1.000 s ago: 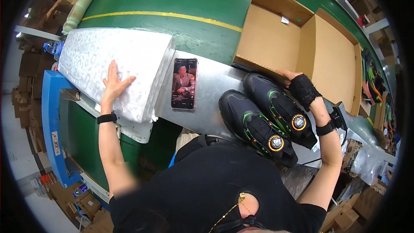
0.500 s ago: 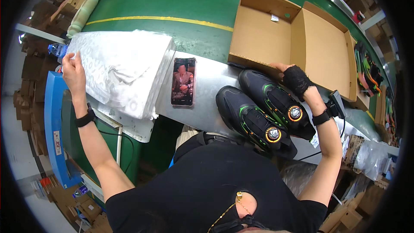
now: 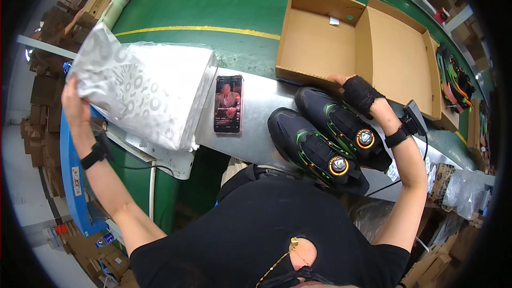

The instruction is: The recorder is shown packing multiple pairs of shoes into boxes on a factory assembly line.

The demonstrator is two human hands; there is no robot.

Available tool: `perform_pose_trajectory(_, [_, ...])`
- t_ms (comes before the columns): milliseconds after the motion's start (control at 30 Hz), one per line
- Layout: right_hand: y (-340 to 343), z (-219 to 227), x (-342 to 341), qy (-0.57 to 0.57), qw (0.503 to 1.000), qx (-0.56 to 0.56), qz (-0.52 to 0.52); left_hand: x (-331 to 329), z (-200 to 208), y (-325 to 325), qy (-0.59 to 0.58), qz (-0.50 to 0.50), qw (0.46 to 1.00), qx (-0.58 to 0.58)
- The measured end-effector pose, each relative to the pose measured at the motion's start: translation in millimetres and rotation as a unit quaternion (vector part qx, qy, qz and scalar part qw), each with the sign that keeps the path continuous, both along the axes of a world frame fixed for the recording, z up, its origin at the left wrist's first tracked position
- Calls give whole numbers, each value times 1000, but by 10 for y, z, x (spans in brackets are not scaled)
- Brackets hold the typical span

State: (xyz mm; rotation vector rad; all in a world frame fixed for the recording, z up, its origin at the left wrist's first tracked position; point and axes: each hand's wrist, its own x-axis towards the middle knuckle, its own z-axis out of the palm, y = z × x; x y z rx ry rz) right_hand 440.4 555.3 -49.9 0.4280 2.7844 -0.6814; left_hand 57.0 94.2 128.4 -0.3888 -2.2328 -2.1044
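At the left, my left hand [image 3: 76, 101] pinches the edge of a sheet of white tissue paper [image 3: 104, 66] printed with grey patterns. The sheet's outer end is lifted and curls above a thick stack of white paper [image 3: 184, 66]. My right hand [image 3: 358, 93], in a black fingerless lace covering, has its fingers over the near rim of an open cardboard shoe box [image 3: 320, 40]. The box holds only a small white slip. Just in front of the box lies a pair of black shoes [image 3: 314, 144] with green trim and round dials, side by side.
A lit phone [image 3: 228, 104] lies on the metal table [image 3: 256, 93] between the paper and the shoes. Green matting [image 3: 213, 0] with a yellow line stretches behind. Colourful shoes [image 3: 456, 85] stand beyond the box at right. A blue frame [image 3: 77, 176] borders the left side.
My left hand has taken hold of the top sheet and drawn its edge up and outward, so it now curls off the stack. The shoe box has shifted slightly left under my right hand.
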Motion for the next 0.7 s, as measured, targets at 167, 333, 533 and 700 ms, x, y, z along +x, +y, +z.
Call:
perform_pose_trajectory(167, [-538, 774, -413, 203, 975, -25, 91, 907, 551, 1141, -1, -196, 980, 42])
perform_pose_trajectory(333, [-948, 1596, -627, 381, 872, -303, -40, 1766, 417, 2573, 210, -384, 883, -171])
perform_pose_trajectory(533, [-53, 980, -701, 577, 701, -306, -287, 1864, 85, 3509, 345, -559, 752, 49])
perform_pose_trajectory(700, [1306, 626, 272, 596, 668, -106, -433, 1694, -796, 3530, 593, -263, 720, -246])
